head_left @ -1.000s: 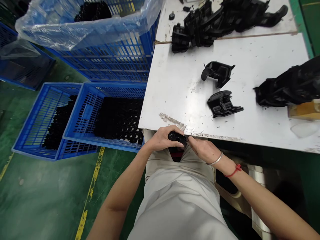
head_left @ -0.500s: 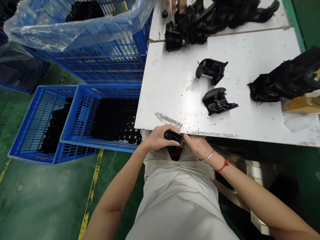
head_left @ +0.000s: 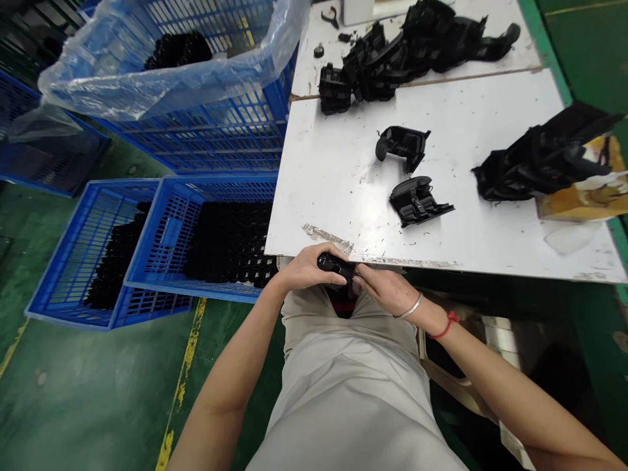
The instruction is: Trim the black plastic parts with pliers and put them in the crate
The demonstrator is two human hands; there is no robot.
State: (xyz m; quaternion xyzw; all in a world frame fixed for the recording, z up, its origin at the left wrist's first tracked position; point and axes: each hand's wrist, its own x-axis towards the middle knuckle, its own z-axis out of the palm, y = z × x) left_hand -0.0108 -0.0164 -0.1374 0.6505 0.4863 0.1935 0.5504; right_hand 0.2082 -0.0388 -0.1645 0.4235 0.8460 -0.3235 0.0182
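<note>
Viewing remotely, I find my left hand clasping a black part between thumb and fingers at the front edge of the table, presumably steadying it for my right hand, whose fingertips bunch at its end, pinching what I cannot tell.

Glare brightens the white tabletop, while deep shadow lies beneath.

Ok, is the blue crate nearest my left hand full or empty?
Partly filled: black parts lie inside the blue crate, below its rim.
</note>
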